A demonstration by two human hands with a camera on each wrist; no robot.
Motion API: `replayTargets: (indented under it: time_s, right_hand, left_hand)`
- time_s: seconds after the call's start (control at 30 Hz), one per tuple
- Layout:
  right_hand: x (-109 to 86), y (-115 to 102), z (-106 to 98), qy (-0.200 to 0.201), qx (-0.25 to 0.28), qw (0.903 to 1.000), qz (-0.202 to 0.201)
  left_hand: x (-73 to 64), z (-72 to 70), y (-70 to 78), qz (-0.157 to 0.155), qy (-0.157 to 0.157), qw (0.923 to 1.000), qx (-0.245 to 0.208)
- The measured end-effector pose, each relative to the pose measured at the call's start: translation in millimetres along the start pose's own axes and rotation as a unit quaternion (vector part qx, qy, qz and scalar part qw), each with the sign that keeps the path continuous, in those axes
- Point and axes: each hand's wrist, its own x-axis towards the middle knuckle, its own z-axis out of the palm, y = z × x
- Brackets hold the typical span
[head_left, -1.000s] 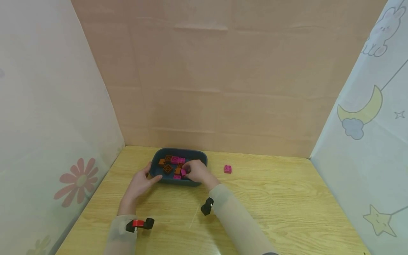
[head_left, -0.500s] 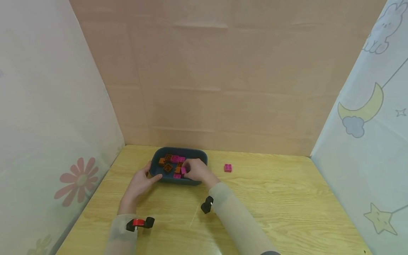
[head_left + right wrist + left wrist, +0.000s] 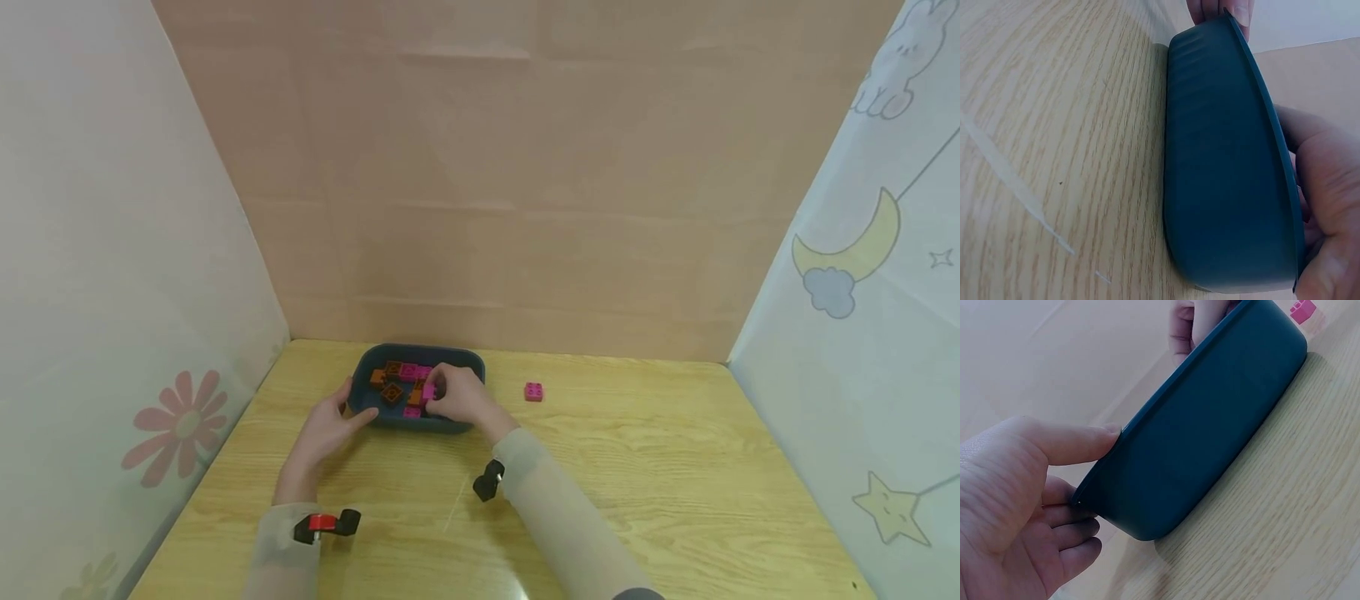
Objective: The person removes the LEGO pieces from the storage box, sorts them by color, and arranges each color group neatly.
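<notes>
- Left hand [image 3: 324, 429]: your thumb and curled fingers grip the left end of the dark teal tray [image 3: 422, 427]; hold it steady there, thumb on the near rim.
- The near pink brick [image 3: 411, 412] lies just left of your reach; keep your knuckles off it.
- Right hand [image 3: 461, 396]: you appear to pinch the pink building brick [image 3: 428, 392] inside the tray, right of the orange brick [image 3: 414, 397]. Hold its sides and leave its studs uncovered.
- Against half a second ago, that pinched brick sits slightly farther and turned, studs showing; your left hand and the loose pink four-stud brick [image 3: 533, 392], right of the tray, look unmoved.
</notes>
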Motion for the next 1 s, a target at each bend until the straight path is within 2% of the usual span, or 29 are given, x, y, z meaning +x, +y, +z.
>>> replayTargets:
  time_s: [0.27,0.6,1.0]
  right_hand:
    - [-0.1,3,-1,0.024,0.036,0.9987,-0.028]
    - [-6.4,8,-3,0.08,0.089,0.9918,-0.045]
    - [-16.5,18,-12,0.093,0.185,0.9775,-0.042]
  left_hand:
    - [0.2,-0.3,-0.3,-0.004,0.002,1.0,0.004]
    - [0.9,0.3,-1.2,-0.009,-0.002,0.9999,0.007]
    - [-0.2,0.3,2.7,-0.014,-0.003,0.9998,0.012]
